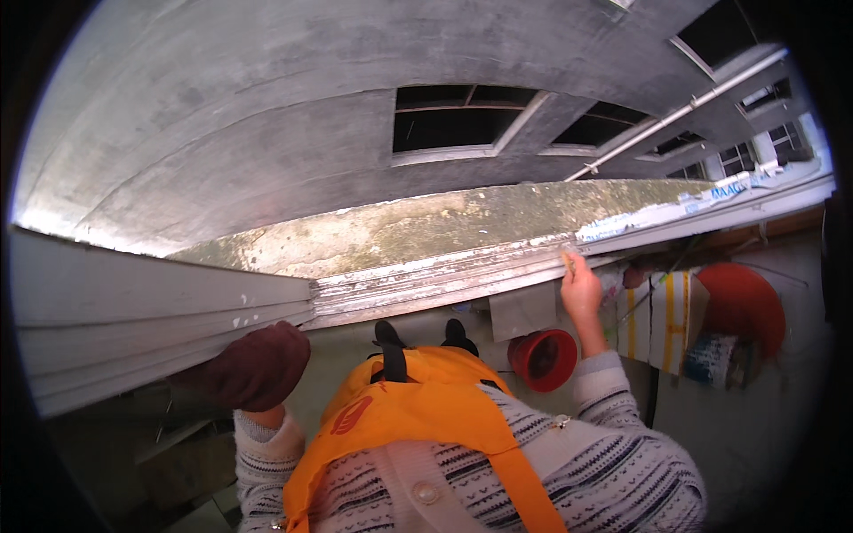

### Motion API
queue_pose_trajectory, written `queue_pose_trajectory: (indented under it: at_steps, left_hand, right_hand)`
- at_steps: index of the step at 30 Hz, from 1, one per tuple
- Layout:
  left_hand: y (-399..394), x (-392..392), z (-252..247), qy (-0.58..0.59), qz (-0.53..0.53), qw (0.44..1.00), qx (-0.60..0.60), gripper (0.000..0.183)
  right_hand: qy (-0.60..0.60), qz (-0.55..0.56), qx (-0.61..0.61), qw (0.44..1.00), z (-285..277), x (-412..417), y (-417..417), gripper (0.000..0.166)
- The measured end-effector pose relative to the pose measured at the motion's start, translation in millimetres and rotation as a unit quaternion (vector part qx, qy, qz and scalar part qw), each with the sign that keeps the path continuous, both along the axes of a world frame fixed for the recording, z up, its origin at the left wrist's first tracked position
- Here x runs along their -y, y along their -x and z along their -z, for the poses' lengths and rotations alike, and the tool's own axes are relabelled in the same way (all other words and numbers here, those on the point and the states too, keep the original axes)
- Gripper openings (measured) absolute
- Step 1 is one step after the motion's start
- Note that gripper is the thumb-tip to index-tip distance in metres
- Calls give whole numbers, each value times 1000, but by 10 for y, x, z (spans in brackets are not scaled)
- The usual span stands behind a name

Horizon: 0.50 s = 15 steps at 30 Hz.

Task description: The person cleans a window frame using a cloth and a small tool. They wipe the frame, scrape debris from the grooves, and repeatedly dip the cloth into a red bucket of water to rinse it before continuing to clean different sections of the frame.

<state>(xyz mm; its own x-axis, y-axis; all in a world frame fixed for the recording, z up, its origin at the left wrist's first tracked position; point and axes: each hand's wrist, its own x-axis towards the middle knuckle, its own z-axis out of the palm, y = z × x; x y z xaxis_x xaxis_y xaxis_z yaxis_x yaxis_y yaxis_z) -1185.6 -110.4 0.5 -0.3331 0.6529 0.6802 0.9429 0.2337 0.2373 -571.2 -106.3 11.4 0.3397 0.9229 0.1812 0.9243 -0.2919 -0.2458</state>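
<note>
A dark red cloth (263, 365) covers most of my left hand (268, 414), with the wrist showing below it; it lies beside the white window frame (160, 306) at the left. My right hand (581, 286) is closed around a small yellowish-brown object (568, 262), too small to name, at the inner edge of the window's sill track (433, 280). The track is worn and spotted with dirt or flaking material. Printed film clings to the sill's right part.
A red bucket (543, 360) stands on the floor below my right hand. Taped white boxes (656, 320) and a large red round object (746, 310) are at the right. Beyond the sill are a mossy ledge (426, 226) and a grey wall (266, 120) with windows.
</note>
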Motion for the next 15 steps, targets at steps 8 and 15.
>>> queue_pose_trajectory:
  at_steps: [8, 15]
  left_hand:
    - [130, 24, 85, 6, -4, 1000, -7, 52]
    - [205, 105, 103, 18, -18, 1000, -15, 52]
  right_hand:
    - [-33, -150, -81, 985, 129, -39, 928, 25]
    - [-27, -48, -130, 990, 33, 80, 979, 24]
